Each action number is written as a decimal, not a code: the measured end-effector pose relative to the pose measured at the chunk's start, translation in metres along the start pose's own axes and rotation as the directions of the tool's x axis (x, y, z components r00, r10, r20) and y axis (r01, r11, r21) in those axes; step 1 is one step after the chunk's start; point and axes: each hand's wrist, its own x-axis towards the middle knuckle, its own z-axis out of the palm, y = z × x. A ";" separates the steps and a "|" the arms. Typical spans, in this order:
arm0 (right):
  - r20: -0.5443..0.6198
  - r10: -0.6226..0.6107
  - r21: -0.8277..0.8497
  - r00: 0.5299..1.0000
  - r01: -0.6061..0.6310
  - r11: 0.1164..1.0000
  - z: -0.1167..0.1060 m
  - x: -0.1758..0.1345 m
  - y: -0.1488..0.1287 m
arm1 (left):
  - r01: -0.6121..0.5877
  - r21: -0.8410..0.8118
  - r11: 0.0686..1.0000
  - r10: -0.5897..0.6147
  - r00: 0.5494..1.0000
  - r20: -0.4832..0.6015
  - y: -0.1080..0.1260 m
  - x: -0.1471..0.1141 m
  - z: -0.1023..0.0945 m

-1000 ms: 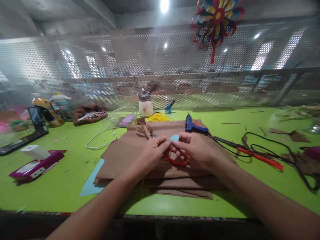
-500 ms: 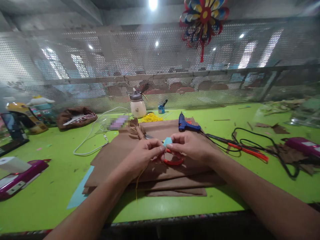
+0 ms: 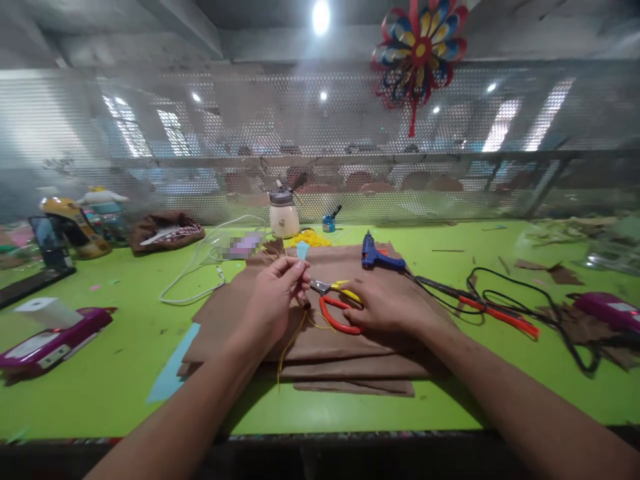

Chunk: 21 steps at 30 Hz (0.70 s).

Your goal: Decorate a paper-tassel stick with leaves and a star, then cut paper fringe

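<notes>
My left hand is closed in a pinch on a small light blue paper piece, which sticks up above the fingertips. Yellow thread trails below that hand. Just behind its knuckles a fringed brown paper bundle shows; whether the hand also grips it I cannot tell. My right hand has its fingers curled on the handles of a pair of scissors, one loop red and one yellow. The scissors lie over stacked brown paper, blades pointing left towards my left hand.
A blue glue gun rests at the stack's back right. Red-handled pliers or cutters and black cable lie further right. Behind stand a cream jug, a small blue jar and yellow strands. Purple power strips sit at both sides.
Both hands were together at the blue paper. Now my left hand holds it alone, further left, and my right hand has come down onto the scissors. The view has shifted slightly.
</notes>
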 end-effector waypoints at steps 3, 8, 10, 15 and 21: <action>0.034 0.053 -0.066 0.998 -0.051 0.997 -0.004 -0.003 -0.017 | 0.031 -0.013 0.999 -0.030 0.999 0.009 0.002 -0.004 0.002; 0.091 0.131 0.033 0.987 -0.134 0.990 0.004 0.005 -0.016 | 0.012 -0.005 1.000 -0.012 1.000 0.020 0.005 -0.011 0.007; 0.099 0.162 0.088 0.982 -0.171 0.981 0.010 0.009 -0.010 | 0.010 -0.003 1.000 -0.010 0.999 0.030 0.006 -0.012 0.007; 0.121 0.161 0.439 0.980 -0.198 0.876 0.022 0.013 0.016 | 0.015 -0.008 1.000 -0.014 0.997 0.081 0.010 -0.012 0.004; 0.158 0.157 0.837 0.975 -0.216 0.503 0.016 0.003 0.031 | 0.019 0.001 1.000 -0.019 0.998 0.063 0.010 -0.012 0.001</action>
